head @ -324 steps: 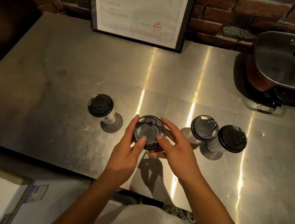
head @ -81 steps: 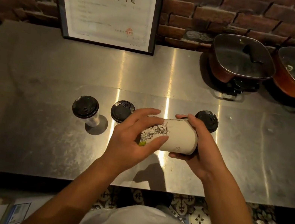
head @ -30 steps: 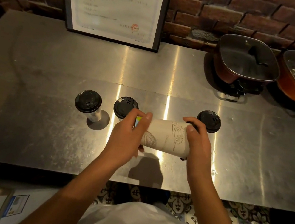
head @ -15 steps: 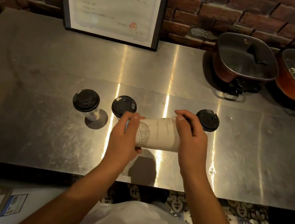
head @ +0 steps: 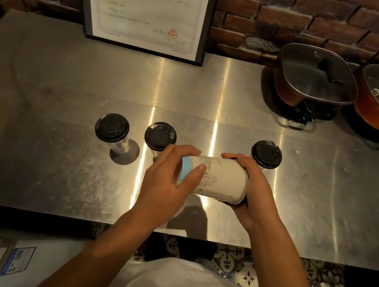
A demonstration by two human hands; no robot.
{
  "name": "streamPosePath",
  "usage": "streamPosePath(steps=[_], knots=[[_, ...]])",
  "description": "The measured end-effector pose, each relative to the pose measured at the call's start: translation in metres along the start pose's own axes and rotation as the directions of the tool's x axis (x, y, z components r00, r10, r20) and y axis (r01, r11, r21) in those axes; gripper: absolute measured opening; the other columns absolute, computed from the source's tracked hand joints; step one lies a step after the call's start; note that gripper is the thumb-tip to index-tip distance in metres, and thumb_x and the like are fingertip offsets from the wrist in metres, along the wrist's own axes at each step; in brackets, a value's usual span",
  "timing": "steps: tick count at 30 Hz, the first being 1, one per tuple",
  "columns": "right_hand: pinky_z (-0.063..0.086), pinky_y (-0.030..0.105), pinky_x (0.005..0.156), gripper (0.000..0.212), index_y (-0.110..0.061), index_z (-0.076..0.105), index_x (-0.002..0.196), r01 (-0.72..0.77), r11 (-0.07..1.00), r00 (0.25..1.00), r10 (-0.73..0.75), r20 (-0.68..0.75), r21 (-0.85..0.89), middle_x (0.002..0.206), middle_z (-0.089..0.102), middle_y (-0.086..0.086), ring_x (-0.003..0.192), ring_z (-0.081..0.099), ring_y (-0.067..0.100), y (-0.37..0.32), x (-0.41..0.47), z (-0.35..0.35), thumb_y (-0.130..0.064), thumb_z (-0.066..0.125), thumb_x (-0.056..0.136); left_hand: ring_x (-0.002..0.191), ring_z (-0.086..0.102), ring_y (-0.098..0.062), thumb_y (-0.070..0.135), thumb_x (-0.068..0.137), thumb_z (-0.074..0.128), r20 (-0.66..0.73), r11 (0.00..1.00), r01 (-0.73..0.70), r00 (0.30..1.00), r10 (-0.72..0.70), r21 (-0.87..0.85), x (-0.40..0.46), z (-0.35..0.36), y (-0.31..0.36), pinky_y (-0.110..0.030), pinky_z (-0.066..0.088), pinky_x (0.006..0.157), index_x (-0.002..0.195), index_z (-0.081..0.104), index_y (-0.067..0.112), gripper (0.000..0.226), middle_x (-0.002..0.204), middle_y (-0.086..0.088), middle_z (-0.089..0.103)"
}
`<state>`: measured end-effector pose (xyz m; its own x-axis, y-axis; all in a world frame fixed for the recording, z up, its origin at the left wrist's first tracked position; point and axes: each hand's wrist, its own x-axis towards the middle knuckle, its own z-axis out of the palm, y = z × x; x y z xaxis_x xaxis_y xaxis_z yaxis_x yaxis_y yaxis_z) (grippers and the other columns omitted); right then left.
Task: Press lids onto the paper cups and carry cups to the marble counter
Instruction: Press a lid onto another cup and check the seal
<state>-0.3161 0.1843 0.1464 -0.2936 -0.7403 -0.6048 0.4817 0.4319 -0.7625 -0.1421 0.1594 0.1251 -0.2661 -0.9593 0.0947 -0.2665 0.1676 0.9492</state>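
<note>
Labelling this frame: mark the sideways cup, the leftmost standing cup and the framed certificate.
sideways cup (head: 221,181), head view, printed paper wall.
leftmost standing cup (head: 112,127), head view, black lid top.
framed certificate (head: 145,1), head view, white sheet.

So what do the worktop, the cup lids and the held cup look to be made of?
Grey metal worktop: likely brushed stainless steel, given its streaky reflections. Black round lids: apparently moulded plastic, with a dull sheen. White printed cup held sideways: matte paper, probably.

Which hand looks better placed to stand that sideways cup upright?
Probably the right hand: it cups the wide lidded end of the cup, while the left hand merely pinches the narrow base.
</note>
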Motion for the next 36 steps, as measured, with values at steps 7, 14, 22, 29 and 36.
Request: streamPosePath(steps=[7, 14, 22, 29, 36], knots=[[0.050, 0.019, 0.058, 0.034, -0.033, 0.070, 0.112, 0.399, 0.877, 0.907, -0.421, -0.028, -0.270, 0.112, 0.067, 0.002, 0.096, 0.066, 0.016, 0.017, -0.009, 0.016, -0.047, 0.052, 0.087, 0.070, 0.066, -0.014, 0.041, 0.105, 0.042, -0.054, 0.915, 0.279, 0.950, -0.307, -0.291, 0.004, 0.000, 0.001, -0.022, 0.045, 0.044, 0.103, 0.058, 0.033, 0.017, 0.093, 0.000, 0.068], [0.058, 0.029, 0.074, 0.039, -0.029, 0.064, 0.124, 0.657, 0.599, 0.717, -0.685, 0.131, -0.457, 0.114, 0.063, 0.002, 0.100, 0.066, 0.019, 0.035, -0.007, 0.007, -0.044, 0.053, 0.090, 0.046, 0.049, -0.019, 0.050, 0.103, 0.041, 0.263, 0.645, 0.638, 0.766, -0.586, -0.420, 0.010, -0.013, -0.005, -0.023, 0.035, 0.044, 0.110, 0.058, 0.012, 0.043, 0.070, -0.005, 0.070], [0.052, 0.041, 0.072, 0.022, -0.023, 0.073, 0.107, 0.028, 0.999, 0.999, -0.030, -0.036, -0.046, 0.113, 0.075, 0.015, 0.094, 0.069, 0.029, 0.023, 0.005, 0.004, -0.035, 0.059, 0.095, 0.099, 0.068, -0.007, 0.047, 0.095, 0.058, 0.088, 0.987, 0.161, 0.983, -0.158, -0.022, -0.002, -0.014, -0.010, -0.027, 0.058, 0.074, 0.122, 0.055, 0.040, 0.028, 0.116, 0.006, 0.065], [0.048, 0.029, 0.056, 0.024, -0.029, 0.073, 0.107, 0.182, 0.972, 0.980, -0.192, -0.057, -0.148, 0.110, 0.073, 0.008, 0.086, 0.068, 0.017, 0.031, -0.003, 0.014, -0.039, 0.055, 0.095, 0.076, 0.067, -0.013, 0.041, 0.101, 0.050, -0.083, 0.986, 0.147, 0.985, -0.153, -0.077, -0.003, -0.010, -0.009, -0.022, 0.049, 0.052, 0.104, 0.060, 0.030, 0.016, 0.093, 0.000, 0.067], [0.061, 0.029, 0.071, 0.032, -0.037, 0.062, 0.120, 0.616, 0.713, 0.748, -0.662, -0.032, -0.335, 0.112, 0.066, -0.022, 0.105, 0.068, 0.012, 0.058, -0.011, 0.008, -0.046, 0.053, 0.090, 0.047, 0.060, -0.023, 0.035, 0.105, 0.042, 0.026, 0.876, 0.404, 0.911, -0.412, -0.263, 0.012, -0.009, -0.006, -0.028, 0.041, 0.037, 0.096, 0.061, 0.022, 0.025, 0.087, -0.013, 0.071]])
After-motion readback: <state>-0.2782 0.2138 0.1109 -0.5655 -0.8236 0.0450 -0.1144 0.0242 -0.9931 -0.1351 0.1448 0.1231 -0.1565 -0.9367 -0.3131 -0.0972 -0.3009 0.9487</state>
